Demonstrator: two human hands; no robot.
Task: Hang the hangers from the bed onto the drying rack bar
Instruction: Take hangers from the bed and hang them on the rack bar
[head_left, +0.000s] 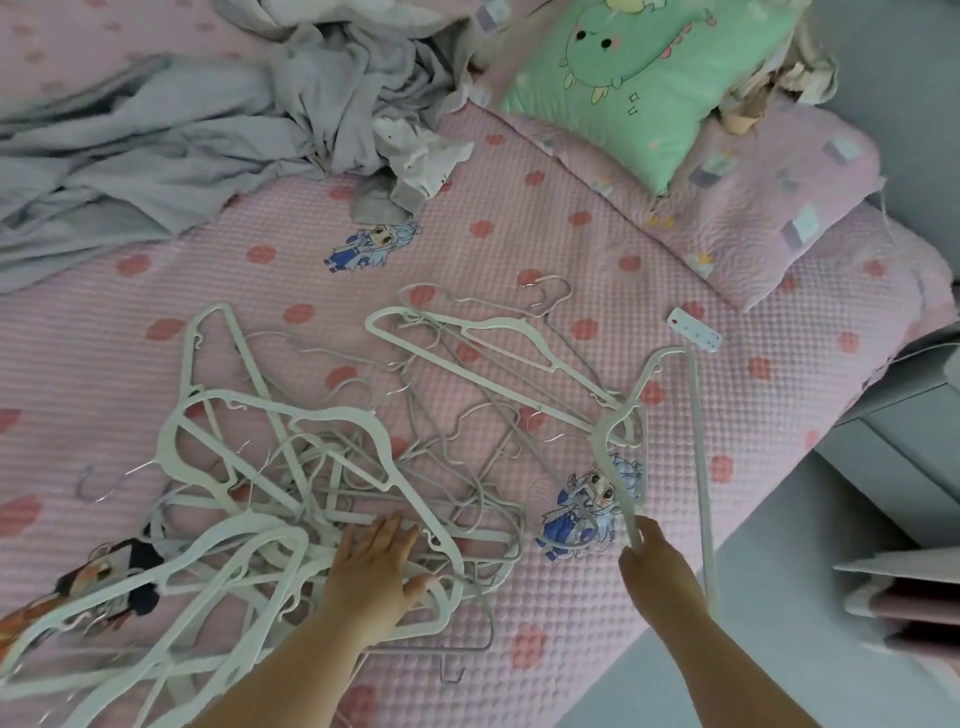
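- Pink quilted bedcover (519, 234) with darker pink spots fills most of the view; cartoon figures are printed on it, one near the middle (363, 247) and one at the near right (592, 504).
- A tangled pile of hangers (332, 414) lies on the cover at the near left: thick white plastic ones mixed with thin grey ones that have metal hooks.
- A few more hangers spread up and to the right of the pile, with a white one (498, 326) lying on top.
- The left hand (371, 564) rests palm down on the pile, fingers straight and slightly spread, grasping nothing.
- The right hand (657, 561) pinches the held hanger (700, 467), a white one, by one shoulder. It stands tilted above the right edge of the spread, its long bar running down beside the wrist.
- A heap of grey clothing (208, 130) covers the far left of the bed.
- A green pillow (649, 67) with a cartoon animal leans on a pink pillow (753, 208) at the far right.
- A small white strip (695, 331) with a row of holes lies on the cover just beyond the held hanger.
- Grey floor (649, 691) shows at the near right, beside the bed.
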